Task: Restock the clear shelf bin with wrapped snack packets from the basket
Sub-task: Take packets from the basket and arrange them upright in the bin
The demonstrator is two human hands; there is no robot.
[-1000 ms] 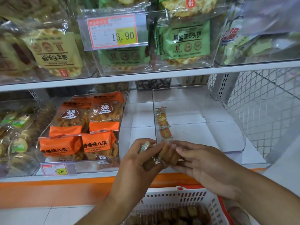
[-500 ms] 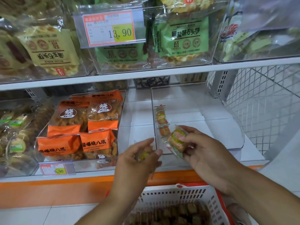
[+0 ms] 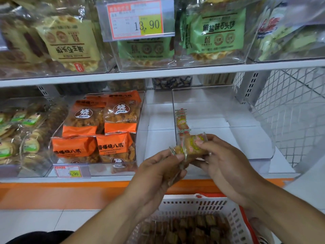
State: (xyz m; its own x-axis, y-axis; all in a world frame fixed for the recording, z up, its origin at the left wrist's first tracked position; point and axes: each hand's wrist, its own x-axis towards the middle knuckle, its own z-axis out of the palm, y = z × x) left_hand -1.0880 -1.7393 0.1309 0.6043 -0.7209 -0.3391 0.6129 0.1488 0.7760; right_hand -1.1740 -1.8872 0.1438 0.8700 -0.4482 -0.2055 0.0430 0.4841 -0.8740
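Note:
The clear shelf bin [image 3: 246, 131] stands on the lower shelf, with a few wrapped snack packets [image 3: 182, 123] lined up against its left wall. In front of the bin my right hand [image 3: 226, 166] pinches a wrapped snack packet [image 3: 192, 146] with a yellow-green label. My left hand [image 3: 158, 173] holds more brown wrapped packets [image 3: 175, 173] in its curled fingers, and its fingertips touch the right hand's packet. Below, a white basket [image 3: 193, 205] with a red rim holds several brown wrapped packets [image 3: 191, 228].
An adjacent clear bin holds orange snack bags [image 3: 98, 131] to the left, with a 9.90 price tag [image 3: 69, 171]. The upper shelf [image 3: 158, 74] carries bagged biscuits and a 13.90 tag [image 3: 139, 20]. A white wire mesh panel [image 3: 290, 111] closes the right side.
My hands had drifted apart, the right lifting one packet toward the bin; now they are together again in front of the bin, both touching that packet.

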